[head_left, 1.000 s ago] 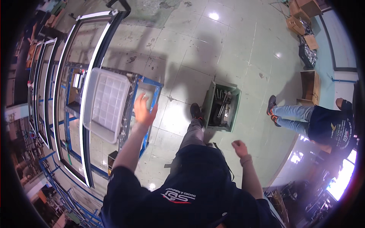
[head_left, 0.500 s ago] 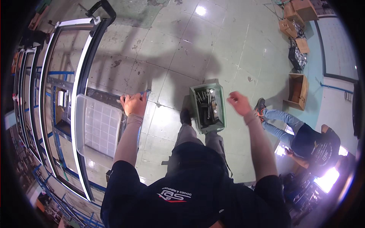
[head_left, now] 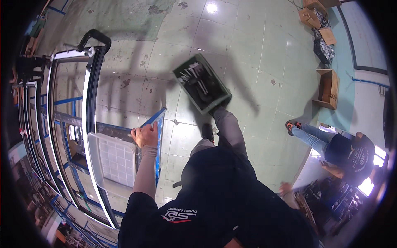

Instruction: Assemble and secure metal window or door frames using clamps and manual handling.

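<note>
My left hand (head_left: 144, 135) hangs over or rests on the edge of a blue-framed stand (head_left: 160, 118); contact cannot be made out. Its thumb stands apart from the loosely bent fingers, and no held thing shows. Beside it is a clear plastic tray (head_left: 111, 159). My right hand (head_left: 285, 189) is low at my right side, small and smeared by motion. Ahead of me a green bin (head_left: 219, 89) of metal tools (head_left: 197, 78) sits askew and blurred on the floor. My right leg (head_left: 229, 128) reaches to its near corner, with the foot mostly hidden there.
Long white-and-black frames (head_left: 87, 95) stand at the left, with a black clamp (head_left: 101, 37) at the far end. At right are an open wooden box (head_left: 327, 89), a black crate of metal parts (head_left: 320, 51) and another person (head_left: 349, 155).
The green bin has moved away and to the left and turned askew, my right leg stretching after it. My right hand has swung back to my side. My left hand stays by the stand.
</note>
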`<state>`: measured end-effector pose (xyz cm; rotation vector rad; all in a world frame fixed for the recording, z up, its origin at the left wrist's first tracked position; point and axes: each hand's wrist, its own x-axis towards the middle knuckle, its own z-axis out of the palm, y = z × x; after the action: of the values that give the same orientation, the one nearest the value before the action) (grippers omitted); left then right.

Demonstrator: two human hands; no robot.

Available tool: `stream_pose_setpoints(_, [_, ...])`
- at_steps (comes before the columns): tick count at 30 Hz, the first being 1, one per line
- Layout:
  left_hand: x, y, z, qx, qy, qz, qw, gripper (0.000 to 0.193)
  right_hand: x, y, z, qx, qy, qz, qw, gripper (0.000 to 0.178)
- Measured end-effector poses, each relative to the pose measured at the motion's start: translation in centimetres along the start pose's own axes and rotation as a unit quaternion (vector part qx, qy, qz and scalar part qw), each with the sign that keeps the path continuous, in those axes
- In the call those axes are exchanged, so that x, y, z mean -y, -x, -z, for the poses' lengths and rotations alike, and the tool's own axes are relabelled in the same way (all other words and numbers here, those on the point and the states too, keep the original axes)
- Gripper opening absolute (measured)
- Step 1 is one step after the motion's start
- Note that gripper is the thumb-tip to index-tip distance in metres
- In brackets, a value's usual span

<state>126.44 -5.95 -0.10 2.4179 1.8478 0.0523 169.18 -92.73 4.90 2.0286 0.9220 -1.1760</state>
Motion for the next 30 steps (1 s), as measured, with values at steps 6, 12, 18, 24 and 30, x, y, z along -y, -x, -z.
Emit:
stream_pose_setpoints(6, [-3.3,-1.9,3.2,-0.048,-0.054,-0.033,0.997,0.033,20.4,-2.4,2.9,0.002,-0.105,0.018,0.994,0.027])
stream_pose_setpoints(12, [-1.9,0.0,3.1,-0.004,0.005,0.054,0.999,0.024,14.0,-22.2,9.0,-0.001,-0.006,0.109,0.994,0.022])
stream_pose_setpoints(18, [-4.6,-3.1,6.7,0.089,-0.009,0.088,0.992,0.035,7.1,-38.4,57.4,-0.313,-0.545,0.041,0.777,0.029])
stream_pose_setpoints(24, [-6.5,-8.7,2.6,0.030,0.361,0.413,0.836,0.053,17.3,-42.5,96.0,-0.338,-0.591,0.195,0.706,0.018])
stream_pose_setpoints(30, [-6.5,-18.0,1.1,-0.136,0.585,0.468,0.648,0.052,44.6,-41.2,103.8,-0.243,-0.383,0.353,0.818,0.021])
